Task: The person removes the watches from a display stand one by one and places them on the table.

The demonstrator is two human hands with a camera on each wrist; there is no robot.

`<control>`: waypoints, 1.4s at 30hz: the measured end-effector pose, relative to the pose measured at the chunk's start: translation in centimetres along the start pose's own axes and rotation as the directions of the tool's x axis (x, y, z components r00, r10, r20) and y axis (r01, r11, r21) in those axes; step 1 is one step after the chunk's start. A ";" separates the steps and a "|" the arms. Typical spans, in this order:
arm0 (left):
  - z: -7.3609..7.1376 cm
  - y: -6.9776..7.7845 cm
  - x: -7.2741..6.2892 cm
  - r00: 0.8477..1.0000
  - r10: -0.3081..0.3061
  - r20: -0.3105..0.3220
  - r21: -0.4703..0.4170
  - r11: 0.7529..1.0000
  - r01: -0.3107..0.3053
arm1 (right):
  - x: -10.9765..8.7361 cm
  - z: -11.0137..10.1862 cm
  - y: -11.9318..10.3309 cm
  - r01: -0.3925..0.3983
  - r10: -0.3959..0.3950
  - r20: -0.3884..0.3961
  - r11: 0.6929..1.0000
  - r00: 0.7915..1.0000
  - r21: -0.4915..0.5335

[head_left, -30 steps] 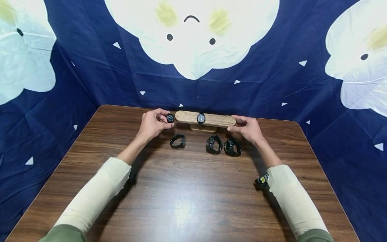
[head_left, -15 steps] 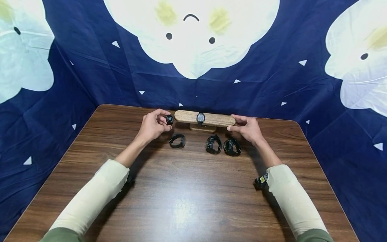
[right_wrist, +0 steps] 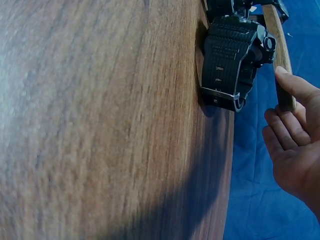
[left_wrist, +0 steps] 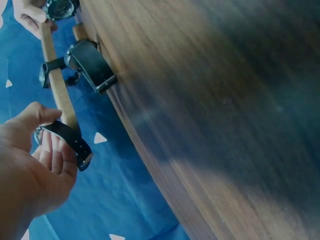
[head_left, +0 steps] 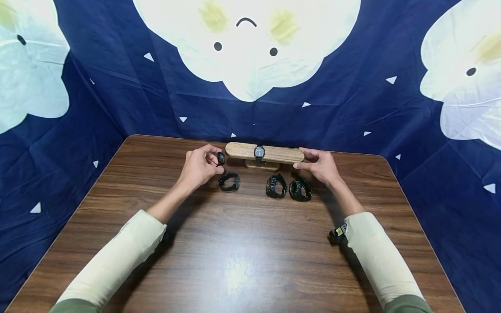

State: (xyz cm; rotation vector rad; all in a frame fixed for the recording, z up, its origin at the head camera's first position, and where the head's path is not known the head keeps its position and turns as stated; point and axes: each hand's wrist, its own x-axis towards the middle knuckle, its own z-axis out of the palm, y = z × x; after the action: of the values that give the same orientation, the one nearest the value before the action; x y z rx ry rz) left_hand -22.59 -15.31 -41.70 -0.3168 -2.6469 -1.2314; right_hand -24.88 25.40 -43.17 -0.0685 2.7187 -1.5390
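Observation:
My left hand [head_left: 197, 167] holds a black-strapped wristwatch [head_left: 221, 158] beside the left end of a wooden watch stand [head_left: 282, 154]. In the left wrist view, the curved strap [left_wrist: 67, 134] of that watch hangs over my fingers, close to the bar's end. My right hand [head_left: 321, 167] pinches the bar's right end between thumb and fingers. Around the middle of the bar sits a second wristwatch [head_left: 259, 152], its square face toward me. In front of the stand, a black watch [head_left: 229, 182] lies on the left.
Two chunky black watches, one [head_left: 276, 186] and another [head_left: 300, 190], stand side by side on the brown wooden table [head_left: 242, 243], right of the stand's base. A blue cloth [head_left: 340, 104] with white cloud shapes hangs behind the table's far edge.
My left hand has shifted slightly toward me, and the watch in it has turned so that its face shows less. The right hand keeps its grip on the bar.

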 end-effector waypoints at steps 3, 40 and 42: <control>0.2 0.4 -0.3 1.000 0.023 0.004 -0.001 1.000 -0.023 | 0.0 0.0 0.0 0.001 -0.001 -0.002 1.000 1.000 -0.001; 2.7 3.1 -1.8 0.985 0.116 0.130 -0.050 0.993 -0.110 | 0.0 -0.1 -0.2 -0.020 0.020 0.005 1.000 1.000 -0.008; 2.9 3.4 -1.8 0.983 0.121 0.137 -0.058 0.992 -0.113 | -0.1 -0.2 -0.2 -0.019 0.020 0.005 1.000 1.000 -0.012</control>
State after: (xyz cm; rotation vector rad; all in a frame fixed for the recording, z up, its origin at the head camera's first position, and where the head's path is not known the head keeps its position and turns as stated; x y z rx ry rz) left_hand -20.25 -11.12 -41.59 -0.5792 -2.6718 -1.2839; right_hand -24.78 25.46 -42.93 -0.0459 2.7164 -1.5158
